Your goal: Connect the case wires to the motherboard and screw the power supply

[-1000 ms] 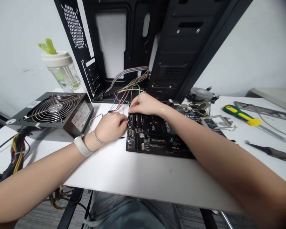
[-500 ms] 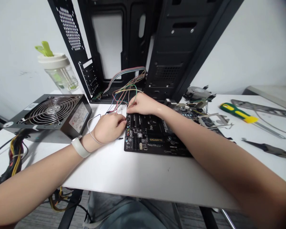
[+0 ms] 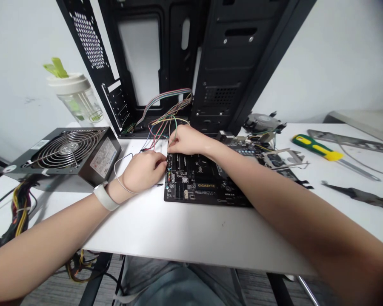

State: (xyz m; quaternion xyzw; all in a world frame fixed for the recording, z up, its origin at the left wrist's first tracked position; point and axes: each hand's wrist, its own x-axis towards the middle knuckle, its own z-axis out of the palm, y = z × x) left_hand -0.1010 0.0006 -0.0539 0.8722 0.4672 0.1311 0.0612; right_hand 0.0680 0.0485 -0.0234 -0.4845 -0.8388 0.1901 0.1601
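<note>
A black motherboard (image 3: 207,187) lies flat on the white table (image 3: 185,233). My left hand (image 3: 143,170), a white band on its wrist, rests at the board's left edge with fingers pinched together on a small wire connector. My right hand (image 3: 187,140) sits at the board's far left corner, fingers curled down onto a connector of the coloured case wires (image 3: 166,117). These wires run back into the open black computer case (image 3: 185,63) standing behind the board.
A power supply (image 3: 70,155) with a fan grille sits at left, its cables hanging off the table. A lidded bottle (image 3: 75,97) stands behind it. At right lie a green-yellow screwdriver (image 3: 319,148), pliers (image 3: 360,195), a metal bracket (image 3: 284,157) and a cooler fan (image 3: 263,121).
Both hands stay at the board's left edge; the view has shifted slightly, moving everything a little left and up. Fingers shift only minutely.
</note>
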